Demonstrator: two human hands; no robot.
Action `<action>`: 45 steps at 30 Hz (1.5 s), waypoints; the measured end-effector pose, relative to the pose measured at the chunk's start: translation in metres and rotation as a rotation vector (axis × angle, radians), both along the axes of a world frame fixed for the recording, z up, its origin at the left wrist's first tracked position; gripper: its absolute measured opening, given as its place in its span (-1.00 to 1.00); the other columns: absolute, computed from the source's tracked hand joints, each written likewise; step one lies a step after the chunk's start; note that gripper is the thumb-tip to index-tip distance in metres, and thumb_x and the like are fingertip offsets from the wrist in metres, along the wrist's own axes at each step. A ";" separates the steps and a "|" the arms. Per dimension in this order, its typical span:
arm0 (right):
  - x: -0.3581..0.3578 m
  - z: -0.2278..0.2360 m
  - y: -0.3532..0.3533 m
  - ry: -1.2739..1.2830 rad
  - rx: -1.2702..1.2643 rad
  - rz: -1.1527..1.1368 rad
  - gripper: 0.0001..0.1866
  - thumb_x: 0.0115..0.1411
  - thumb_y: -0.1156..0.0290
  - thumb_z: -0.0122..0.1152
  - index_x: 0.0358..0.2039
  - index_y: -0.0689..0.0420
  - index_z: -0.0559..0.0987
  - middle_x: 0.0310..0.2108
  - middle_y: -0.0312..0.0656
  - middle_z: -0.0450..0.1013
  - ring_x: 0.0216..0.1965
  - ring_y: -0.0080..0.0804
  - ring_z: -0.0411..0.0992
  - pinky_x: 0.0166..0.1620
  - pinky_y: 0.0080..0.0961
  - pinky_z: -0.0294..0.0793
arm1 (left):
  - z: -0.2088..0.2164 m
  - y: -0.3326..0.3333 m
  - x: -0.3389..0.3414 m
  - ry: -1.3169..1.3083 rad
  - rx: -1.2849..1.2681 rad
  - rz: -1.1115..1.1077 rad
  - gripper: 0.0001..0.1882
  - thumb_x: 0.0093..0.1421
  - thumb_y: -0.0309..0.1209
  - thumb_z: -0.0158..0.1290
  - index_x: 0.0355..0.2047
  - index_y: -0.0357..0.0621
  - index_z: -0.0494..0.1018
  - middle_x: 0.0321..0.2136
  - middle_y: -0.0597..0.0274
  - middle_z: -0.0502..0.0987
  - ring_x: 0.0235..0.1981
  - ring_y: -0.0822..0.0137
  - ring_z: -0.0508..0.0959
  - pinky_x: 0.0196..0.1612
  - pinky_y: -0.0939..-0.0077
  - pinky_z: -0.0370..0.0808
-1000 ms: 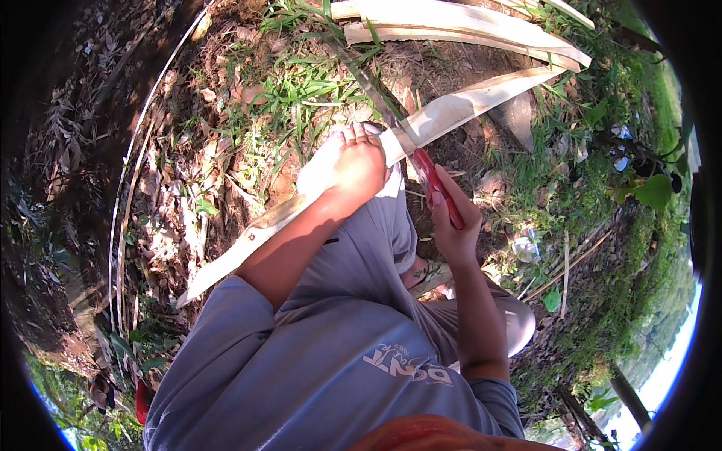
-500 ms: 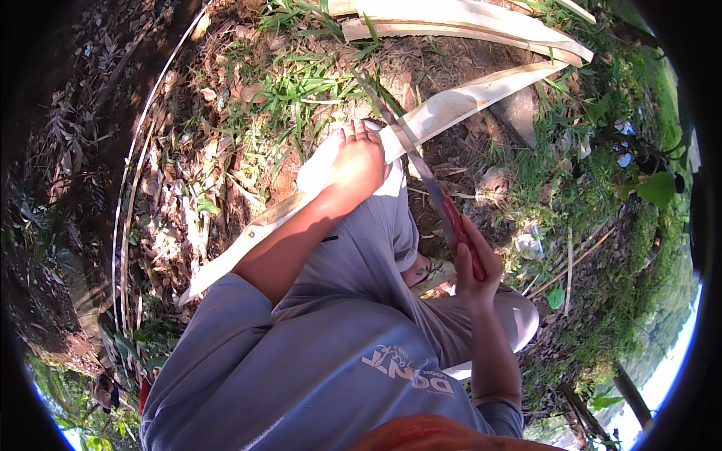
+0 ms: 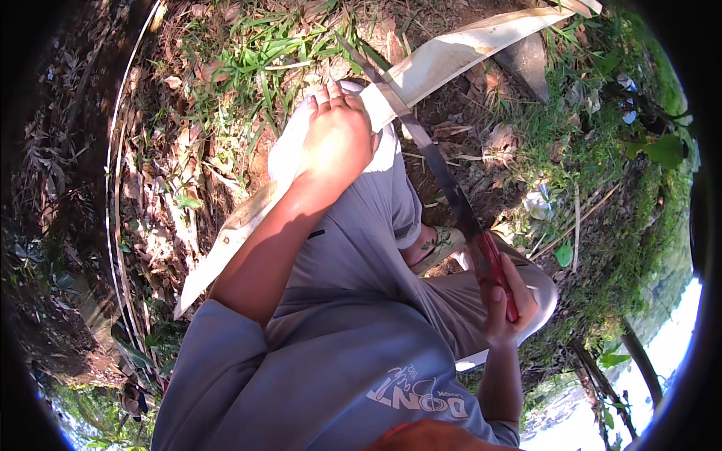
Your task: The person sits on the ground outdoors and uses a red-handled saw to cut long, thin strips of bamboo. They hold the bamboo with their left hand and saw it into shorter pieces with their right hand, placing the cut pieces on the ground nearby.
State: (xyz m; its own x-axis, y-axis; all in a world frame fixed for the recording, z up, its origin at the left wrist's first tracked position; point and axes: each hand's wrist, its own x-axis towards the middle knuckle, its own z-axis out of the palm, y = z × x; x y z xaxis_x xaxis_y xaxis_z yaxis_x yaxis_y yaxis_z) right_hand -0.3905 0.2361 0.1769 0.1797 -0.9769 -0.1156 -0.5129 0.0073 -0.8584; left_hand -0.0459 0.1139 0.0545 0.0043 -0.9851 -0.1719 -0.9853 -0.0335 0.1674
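A long, pale, flat strip of plant material (image 3: 444,64), perhaps bamboo or stem sheath, runs from far right across my raised knee to beside my left elbow. Over the knee, my left hand (image 3: 336,139) is closed on it, fingers curled across its far side. My right hand (image 3: 513,301) grips the red handle of a long machete (image 3: 442,171). Its dark blade slants away to the far left and crosses the strip just right of my left fingers. Whether the edge bites into the strip cannot be made out.
Dry leaves (image 3: 226,248) and grass (image 3: 278,45) cover the ground. A flat grey piece (image 3: 524,66) lies under the strip's far part. Long thin canes (image 3: 113,180) curve along the left. My sandalled foot (image 3: 436,248) is between the knees. Mossy ground (image 3: 639,248) rises at right.
My right hand has drawn the machete back toward my right knee, so more blade shows on the near side of the strip. The view has shifted; the far strips have mostly left it.
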 end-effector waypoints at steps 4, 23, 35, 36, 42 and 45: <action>-0.021 0.028 0.031 -0.023 -0.100 -0.036 -0.54 0.38 0.37 0.24 0.17 0.42 0.64 -0.24 0.15 0.71 -0.43 -0.33 0.64 -0.30 -0.41 0.61 | -0.005 0.003 -0.003 0.007 -0.015 0.015 -0.14 0.20 -0.19 0.33 0.25 -0.73 0.29 0.29 -0.67 0.38 0.39 -0.45 0.39 0.50 -0.15 0.28; 0.003 -0.011 0.019 -0.052 0.019 -0.131 -0.49 0.49 0.25 0.25 0.27 0.37 0.59 -0.10 0.01 0.72 -0.22 -0.42 0.64 -0.13 -0.47 0.61 | -0.002 -0.003 0.001 0.018 0.085 0.019 -0.15 0.23 -0.15 0.28 0.24 -0.73 0.30 0.35 -0.63 0.33 0.46 -0.40 0.32 0.52 -0.19 0.25; 0.081 0.001 -0.058 -0.126 -0.121 -0.016 -0.58 0.42 0.47 0.28 0.24 0.35 0.63 -0.28 -0.12 0.72 -0.42 -0.68 0.46 -0.30 -0.62 0.48 | 0.005 -0.003 -0.004 0.002 0.068 0.061 -0.17 0.23 -0.14 0.29 0.23 -0.71 0.33 0.36 -0.60 0.33 0.47 -0.37 0.31 0.50 -0.12 0.29; 0.096 -0.010 -0.073 -0.178 -0.128 -0.023 -0.59 0.43 0.49 0.27 0.25 0.31 0.63 -0.26 -0.13 0.72 -0.41 -0.70 0.47 -0.29 -0.64 0.47 | 0.005 -0.004 -0.005 0.007 0.068 0.059 -0.17 0.24 -0.14 0.28 0.24 -0.71 0.33 0.37 -0.60 0.32 0.47 -0.38 0.31 0.50 -0.13 0.30; 0.147 -0.061 -0.124 -0.347 -0.108 -0.022 -0.59 0.45 0.49 0.27 0.27 0.26 0.63 -0.24 -0.16 0.72 -0.36 -0.69 0.49 -0.26 -0.65 0.47 | 0.005 -0.002 -0.003 0.006 0.077 0.044 -0.16 0.26 -0.13 0.27 0.25 -0.73 0.31 0.38 -0.59 0.31 0.47 -0.37 0.31 0.51 -0.11 0.29; 0.148 -0.062 -0.121 -0.341 -0.078 -0.029 -0.59 0.44 0.48 0.28 0.27 0.24 0.64 -0.28 -0.16 0.70 -0.34 -0.70 0.51 -0.24 -0.62 0.50 | 0.006 -0.003 -0.001 0.025 0.102 0.059 -0.15 0.26 -0.12 0.26 0.26 -0.72 0.30 0.38 -0.59 0.31 0.48 -0.35 0.31 0.51 -0.12 0.29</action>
State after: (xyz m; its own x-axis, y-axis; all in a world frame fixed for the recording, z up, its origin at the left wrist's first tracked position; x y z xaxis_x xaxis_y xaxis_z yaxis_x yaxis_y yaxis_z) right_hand -0.2424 0.1148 0.1146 0.1675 -0.9856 0.0218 -0.1973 -0.0552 -0.9788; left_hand -0.0472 0.1112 0.0602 0.0564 -0.9606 -0.2723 -0.9766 -0.1097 0.1848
